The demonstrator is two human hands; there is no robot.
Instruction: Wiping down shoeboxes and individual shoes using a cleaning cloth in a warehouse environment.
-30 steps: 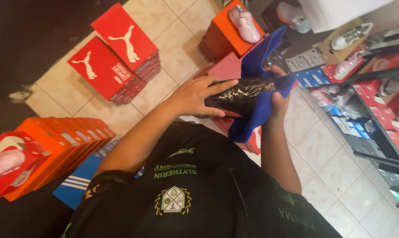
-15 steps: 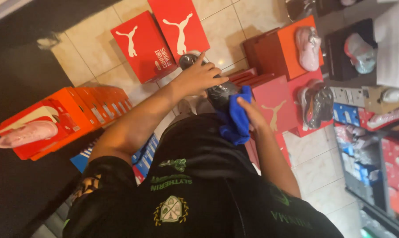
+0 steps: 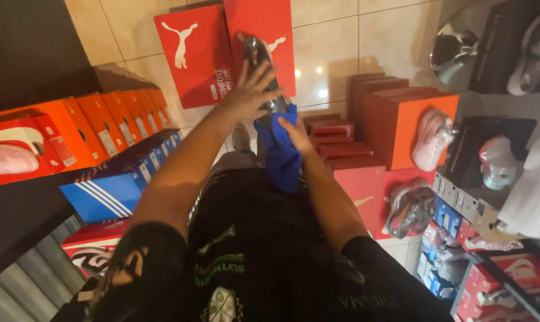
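My left hand (image 3: 251, 90) lies with fingers spread over a dark glossy shoe (image 3: 259, 62) and holds it up in front of me. My right hand (image 3: 295, 132) grips a blue cloth (image 3: 282, 156) and presses it against the lower end of the shoe. The cloth hangs down over my black shirt (image 3: 252, 250). Most of the shoe is hidden behind my left hand and the cloth.
Red shoe boxes (image 3: 195, 53) lie on the tiled floor (image 3: 329, 48) ahead. Orange boxes (image 3: 103, 122) and a blue striped box (image 3: 109, 194) stand at left. At right, wrapped shoes (image 3: 431, 140) sit on orange and red boxes (image 3: 401, 119) beside a shelf of shoes (image 3: 497, 161).
The camera view has swung, so the red boxes now lie straight ahead. My left hand has opened flat over the shoe, and the cloth has dropped to the shoe's lower end.
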